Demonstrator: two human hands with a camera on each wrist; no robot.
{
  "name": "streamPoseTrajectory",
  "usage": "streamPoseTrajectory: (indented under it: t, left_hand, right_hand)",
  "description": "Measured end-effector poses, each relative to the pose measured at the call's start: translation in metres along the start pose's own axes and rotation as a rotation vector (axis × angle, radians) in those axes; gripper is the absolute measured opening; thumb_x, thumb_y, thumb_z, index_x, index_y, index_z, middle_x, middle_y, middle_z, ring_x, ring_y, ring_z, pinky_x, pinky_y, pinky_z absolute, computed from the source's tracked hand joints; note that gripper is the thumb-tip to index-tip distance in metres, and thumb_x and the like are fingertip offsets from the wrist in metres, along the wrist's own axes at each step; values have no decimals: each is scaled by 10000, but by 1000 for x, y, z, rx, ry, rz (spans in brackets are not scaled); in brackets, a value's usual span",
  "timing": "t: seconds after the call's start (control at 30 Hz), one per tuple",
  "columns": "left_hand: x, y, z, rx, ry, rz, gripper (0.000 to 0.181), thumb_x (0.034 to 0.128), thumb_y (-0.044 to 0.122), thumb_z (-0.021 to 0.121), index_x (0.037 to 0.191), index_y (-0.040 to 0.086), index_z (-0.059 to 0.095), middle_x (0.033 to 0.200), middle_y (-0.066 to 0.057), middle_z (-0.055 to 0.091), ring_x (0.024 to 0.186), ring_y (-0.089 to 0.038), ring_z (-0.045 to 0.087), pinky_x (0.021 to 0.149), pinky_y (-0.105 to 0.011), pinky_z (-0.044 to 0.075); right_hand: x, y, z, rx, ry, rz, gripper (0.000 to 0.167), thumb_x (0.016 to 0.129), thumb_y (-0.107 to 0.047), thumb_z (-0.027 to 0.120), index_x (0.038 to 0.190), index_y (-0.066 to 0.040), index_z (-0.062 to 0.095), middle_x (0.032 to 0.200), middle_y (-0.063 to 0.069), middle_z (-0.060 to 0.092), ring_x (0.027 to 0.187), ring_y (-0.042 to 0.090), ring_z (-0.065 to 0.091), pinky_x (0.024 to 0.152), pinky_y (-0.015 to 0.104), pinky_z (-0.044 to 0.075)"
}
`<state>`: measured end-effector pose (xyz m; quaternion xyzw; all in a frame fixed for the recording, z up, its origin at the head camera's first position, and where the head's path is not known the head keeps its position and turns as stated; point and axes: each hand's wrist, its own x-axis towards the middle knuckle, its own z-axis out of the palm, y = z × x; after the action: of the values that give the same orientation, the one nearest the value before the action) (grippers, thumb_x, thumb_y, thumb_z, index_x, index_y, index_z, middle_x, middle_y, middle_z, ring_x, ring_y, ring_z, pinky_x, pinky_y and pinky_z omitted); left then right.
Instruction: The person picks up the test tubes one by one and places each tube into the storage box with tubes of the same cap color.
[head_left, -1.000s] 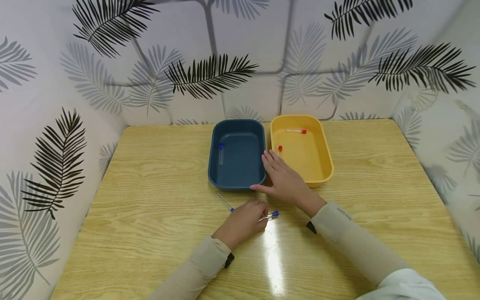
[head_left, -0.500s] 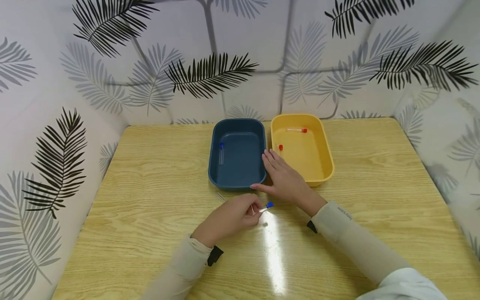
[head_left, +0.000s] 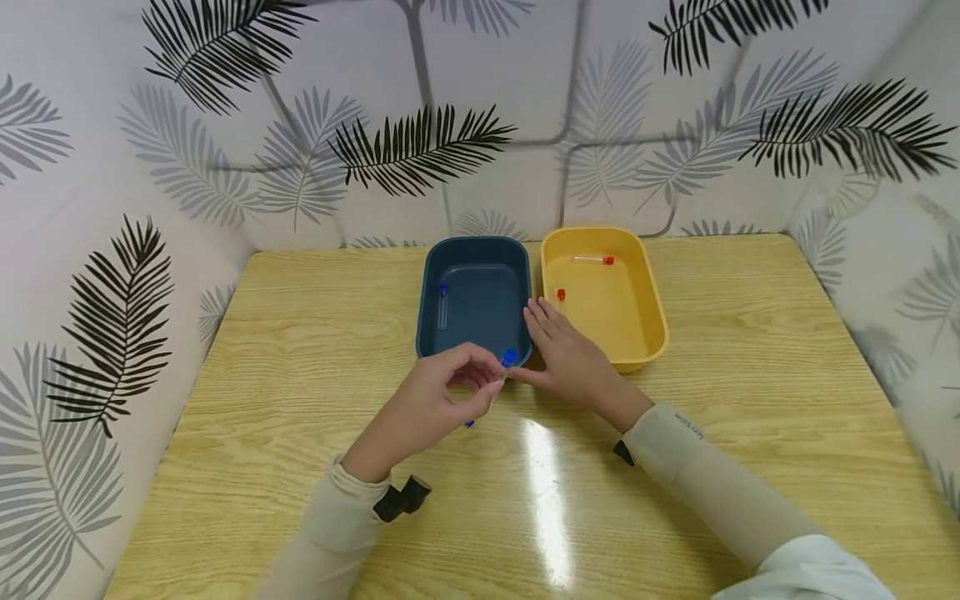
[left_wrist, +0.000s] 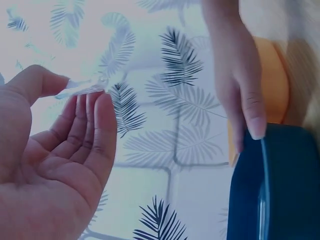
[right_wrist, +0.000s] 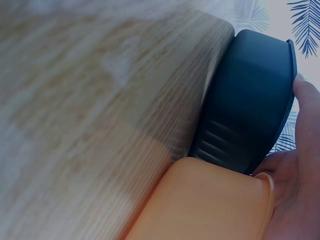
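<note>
Perhaps a booth: leaf-print walls (head_left: 487, 92)

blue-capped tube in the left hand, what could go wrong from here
The left hand holds the blue-capped tube in just a pinch, so it might slip. The right hand lies at the near corner of the blue tray, close to that tube, so the two could bump. Another blue cap shows just below the left hand and could get knocked.
</note>
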<state>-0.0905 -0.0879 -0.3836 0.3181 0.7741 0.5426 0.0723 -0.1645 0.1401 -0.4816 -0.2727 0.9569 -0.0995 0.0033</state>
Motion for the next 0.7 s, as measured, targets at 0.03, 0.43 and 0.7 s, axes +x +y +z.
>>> streamPoseTrajectory:
  t: [0.03,0.43,0.7]
  left_hand:
    - [0,1,-2,-22,12,-1,132,907,97,600,1039,89,597,964,13,615,821,-124,596,751,-297,519]
    - [13,7,-31,-196,110,-2,161,909,22,575,1066,-13,570,1007,-128,601,866,-238,624,763,-316,531]
    - [33,-3,-52,-193,158,-93,185,936,106,560,1090,2,569,980,-122,616,837,-234,614,793,-360,520]
  right_hand:
    - [0,-1,0,11,0,5,1001,819,-742,373,1474,-12,175,1536,132,109,1410,251,19,1119,392,125]
    - [-1,-2,1,45,2,32,1003,807,-734,429,1476,-28,185,1541,106,95,1411,232,9,1122,377,99]
    - [0,-2,2,40,5,28,1002,803,-735,433,1479,-37,186,1542,96,96,1411,217,3,1122,367,103]
